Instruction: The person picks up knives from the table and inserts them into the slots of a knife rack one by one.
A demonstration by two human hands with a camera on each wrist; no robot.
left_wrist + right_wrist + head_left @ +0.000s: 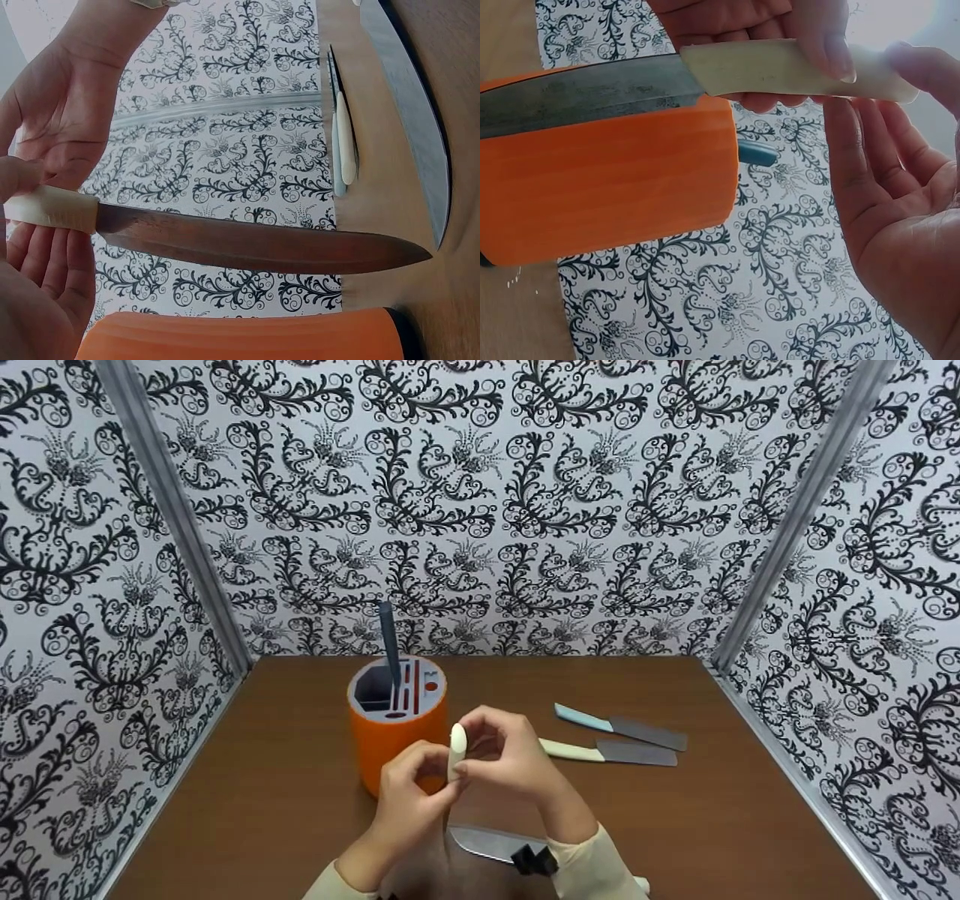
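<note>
A knife with a cream handle (pixel 457 750) is held upright, handle end up, in front of the orange knife block (pixel 397 757). My left hand (pixel 412 791) pinches the lower part of the handle, thumb across it. With thumb and fingers my right hand (pixel 510 757) pinches the handle nearer its butt end. The knife's blade (pixel 255 238) points down toward the table in the left wrist view and is bare along its length. In the right wrist view the blade (pixel 592 94) passes in front of the block.
A dark blue handle (pixel 388 641) stands up from the block's slotted top. To the right lie a knife with a light blue handle (pixel 583 717) and one with a cream handle (pixel 574 750). A broad blade (pixel 495 844) lies under my right forearm. Patterned walls surround the table.
</note>
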